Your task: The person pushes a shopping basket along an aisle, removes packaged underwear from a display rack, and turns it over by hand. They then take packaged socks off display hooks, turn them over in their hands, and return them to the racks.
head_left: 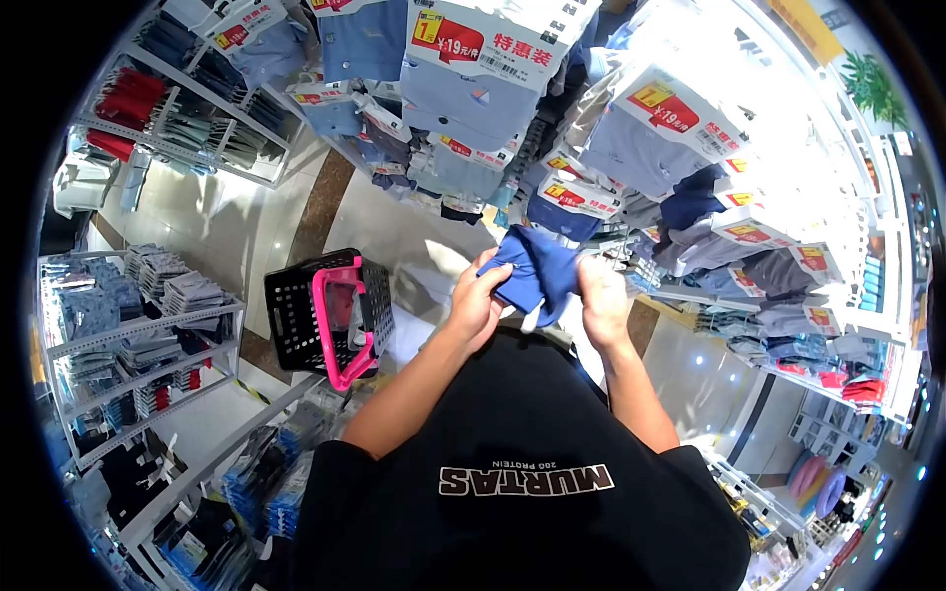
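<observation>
Blue garment [540, 276]: soft matt cloth, creased | T-shirt [552, 419]: matt cloth | basket [286, 286]: perforated black plastic | basket handle [322, 320]: smooth pink plastic | price cards [522, 44]: smooth printed paper | shelf rack [148, 330]: white-painted metal | floor [370, 215]: glossy, stone-like tile

The right hand [603, 298] is blurry, so it is hard to see how its fingers touch the dark blue soft cloth [540, 268]. The left hand [475, 307] hides one side of that cloth, and its full shape can't be seen. The pink plastic handle [322, 330] covers part of the inside of the black plastic basket with holes [294, 313]. The black cotton T-shirt [522, 419] is cut off at the bottom. Tiny words on the white paper tags [480, 44] are too small to read.
</observation>
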`<state>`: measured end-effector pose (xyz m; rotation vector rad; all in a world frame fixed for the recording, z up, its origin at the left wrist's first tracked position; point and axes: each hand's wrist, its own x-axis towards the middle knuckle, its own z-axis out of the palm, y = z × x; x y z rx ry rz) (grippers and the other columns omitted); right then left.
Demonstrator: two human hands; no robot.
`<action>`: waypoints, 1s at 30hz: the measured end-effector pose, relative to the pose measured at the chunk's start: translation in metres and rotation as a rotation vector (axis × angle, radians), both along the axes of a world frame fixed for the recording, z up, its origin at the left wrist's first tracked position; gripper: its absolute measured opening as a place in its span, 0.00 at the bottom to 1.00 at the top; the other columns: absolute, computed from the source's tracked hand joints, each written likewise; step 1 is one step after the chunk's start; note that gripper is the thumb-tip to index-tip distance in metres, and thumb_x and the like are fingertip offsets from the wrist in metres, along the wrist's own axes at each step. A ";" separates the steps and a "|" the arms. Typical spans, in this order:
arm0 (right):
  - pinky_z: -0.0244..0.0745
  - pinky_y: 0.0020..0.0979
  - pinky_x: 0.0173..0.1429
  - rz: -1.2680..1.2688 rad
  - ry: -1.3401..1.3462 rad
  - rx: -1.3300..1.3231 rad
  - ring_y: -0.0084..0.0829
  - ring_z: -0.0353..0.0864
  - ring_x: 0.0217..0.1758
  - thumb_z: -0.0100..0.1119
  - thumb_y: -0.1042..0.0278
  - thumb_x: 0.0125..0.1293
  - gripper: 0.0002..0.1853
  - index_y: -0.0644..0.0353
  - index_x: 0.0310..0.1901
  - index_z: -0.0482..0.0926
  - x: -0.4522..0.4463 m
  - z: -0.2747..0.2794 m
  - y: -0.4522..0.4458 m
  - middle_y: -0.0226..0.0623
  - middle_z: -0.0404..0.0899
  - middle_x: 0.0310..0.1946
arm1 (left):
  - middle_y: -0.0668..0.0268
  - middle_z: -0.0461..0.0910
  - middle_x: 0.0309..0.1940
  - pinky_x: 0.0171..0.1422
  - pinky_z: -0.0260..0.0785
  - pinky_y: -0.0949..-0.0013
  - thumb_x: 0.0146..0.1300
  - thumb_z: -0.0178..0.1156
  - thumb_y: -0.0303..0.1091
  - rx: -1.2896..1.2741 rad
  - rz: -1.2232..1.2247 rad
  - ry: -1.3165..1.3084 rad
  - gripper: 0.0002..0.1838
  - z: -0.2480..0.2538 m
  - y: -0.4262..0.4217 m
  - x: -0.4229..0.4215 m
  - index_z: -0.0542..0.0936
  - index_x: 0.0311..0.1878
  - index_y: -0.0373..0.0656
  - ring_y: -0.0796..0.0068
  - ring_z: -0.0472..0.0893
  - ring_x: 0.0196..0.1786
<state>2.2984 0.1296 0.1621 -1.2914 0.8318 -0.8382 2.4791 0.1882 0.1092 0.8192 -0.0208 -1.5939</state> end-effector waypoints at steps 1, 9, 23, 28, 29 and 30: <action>0.72 0.24 0.45 0.033 0.038 -0.025 0.20 0.77 0.36 0.52 0.63 0.77 0.15 0.67 0.40 0.82 0.004 0.004 0.004 0.30 0.80 0.35 | 0.62 0.79 0.50 0.62 0.72 0.67 0.69 0.52 0.25 -0.035 -0.001 -0.022 0.17 -0.004 0.001 0.000 0.72 0.61 0.38 0.73 0.80 0.52; 0.78 0.26 0.45 -0.306 0.150 0.022 0.23 0.80 0.42 0.62 0.69 0.70 0.17 0.66 0.57 0.76 -0.010 -0.032 0.004 0.34 0.80 0.42 | 0.61 0.76 0.58 0.70 0.67 0.61 0.71 0.44 0.29 -0.043 0.014 0.198 0.20 -0.009 0.008 0.005 0.70 0.63 0.38 0.69 0.77 0.62; 0.73 0.30 0.61 -0.335 -0.178 -0.045 0.27 0.79 0.55 0.63 0.73 0.68 0.18 0.68 0.56 0.73 -0.024 0.020 -0.015 0.38 0.81 0.50 | 0.56 0.79 0.53 0.62 0.72 0.57 0.74 0.48 0.44 -0.119 -0.177 0.126 0.18 -0.019 0.009 0.015 0.75 0.54 0.40 0.61 0.80 0.57; 0.69 0.31 0.63 -0.545 -0.214 -0.356 0.28 0.78 0.55 0.63 0.68 0.69 0.22 0.69 0.60 0.72 -0.033 0.082 -0.048 0.39 0.80 0.51 | 0.52 0.79 0.52 0.55 0.76 0.61 0.75 0.49 0.45 -0.050 -0.234 -0.016 0.18 -0.019 0.015 0.016 0.74 0.54 0.39 0.60 0.82 0.51; 0.69 0.30 0.63 -0.563 -0.216 -0.383 0.28 0.77 0.55 0.63 0.68 0.70 0.22 0.69 0.61 0.71 -0.033 0.090 -0.052 0.40 0.80 0.51 | 0.53 0.81 0.49 0.53 0.77 0.64 0.74 0.52 0.42 -0.058 -0.230 -0.094 0.17 -0.015 0.014 0.014 0.74 0.53 0.38 0.62 0.84 0.49; 0.69 0.30 0.63 -0.568 -0.196 -0.411 0.27 0.77 0.54 0.63 0.69 0.70 0.22 0.69 0.61 0.71 -0.033 0.095 -0.057 0.40 0.80 0.52 | 0.54 0.81 0.49 0.53 0.76 0.63 0.74 0.52 0.42 -0.083 -0.251 -0.154 0.16 -0.011 0.012 0.012 0.74 0.54 0.38 0.62 0.84 0.49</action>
